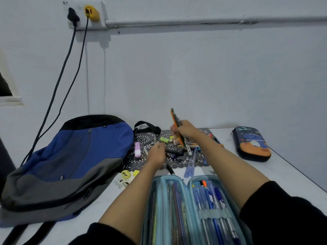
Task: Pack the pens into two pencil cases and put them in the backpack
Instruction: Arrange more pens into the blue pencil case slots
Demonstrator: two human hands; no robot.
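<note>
A light-blue pencil case lies open at the near edge, with several pens held in its loops and mesh pockets. My right hand grips a bundle of pencils, tilted up over the pile of loose pens on the dark lace mat. My left hand reaches into that pile with curled fingers; what it holds is hidden. A second, dark pencil case with a cartoon print lies closed at the far right. The blue and grey backpack lies flat on the left.
A pink eraser, a green eraser, a yellow sharpener and small clips lie near the mat. Two cables hang from a wall socket down behind the backpack. The white table's right edge runs diagonally.
</note>
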